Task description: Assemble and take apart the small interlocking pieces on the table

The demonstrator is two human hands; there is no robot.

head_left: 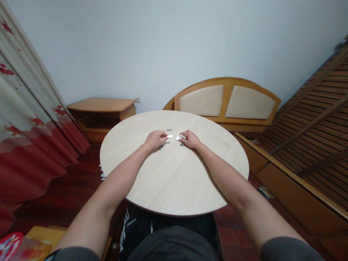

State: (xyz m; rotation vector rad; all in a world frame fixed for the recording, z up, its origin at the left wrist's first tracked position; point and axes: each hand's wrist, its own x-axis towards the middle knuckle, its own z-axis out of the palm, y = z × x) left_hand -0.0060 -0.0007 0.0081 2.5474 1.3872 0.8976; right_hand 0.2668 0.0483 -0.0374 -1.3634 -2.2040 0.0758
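Note:
Both of my hands are over the far half of a round pale wooden table [174, 181]. Between the thumb and fingers of my left hand [156, 139] is a small flat white piece [170, 136]. My right hand [191, 139] pinches a small white and silvery piece [179, 137], too small for me to name. Just below its fingers lies a small dark grey piece [182, 144] on the tabletop. A few tiny dark bits [169, 129] rest beyond my left hand. Another greyish piece [161, 148] shows partly under that hand.
A wooden cabinet [102, 104] stands at the back left beside a flowered curtain [40, 127]. A padded headboard [201, 101] is against the wall. At right are a wooden bed frame [293, 185] and leaning slats [312, 101]. A yellowish box [43, 235] sits at lower left.

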